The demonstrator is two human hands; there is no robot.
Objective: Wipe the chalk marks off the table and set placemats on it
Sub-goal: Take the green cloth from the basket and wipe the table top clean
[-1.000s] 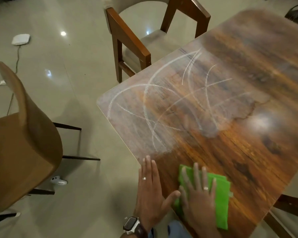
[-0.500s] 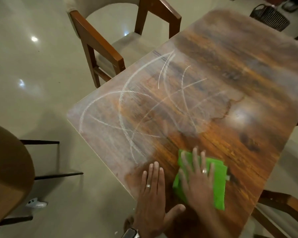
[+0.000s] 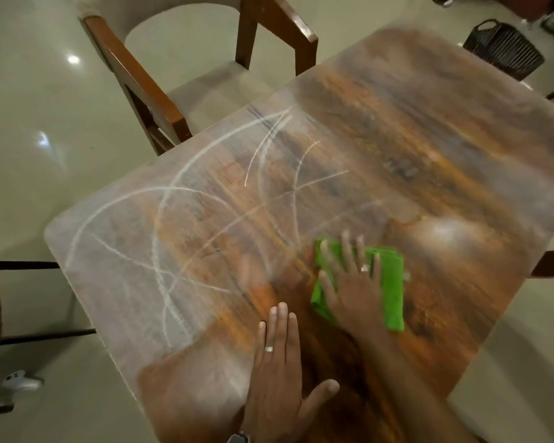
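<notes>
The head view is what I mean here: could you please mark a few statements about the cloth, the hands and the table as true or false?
1. The right hand presses flat on the green cloth. True.
2. The left hand grips a second cloth. False: it rests flat on the bare table, holding nothing.
3. Chalk marks remain on the far left part of the tabletop. True.
4. A placemat lies on the table. False: none is visible on it.
5. A wooden chair stands at the table's far left side. True.
</notes>
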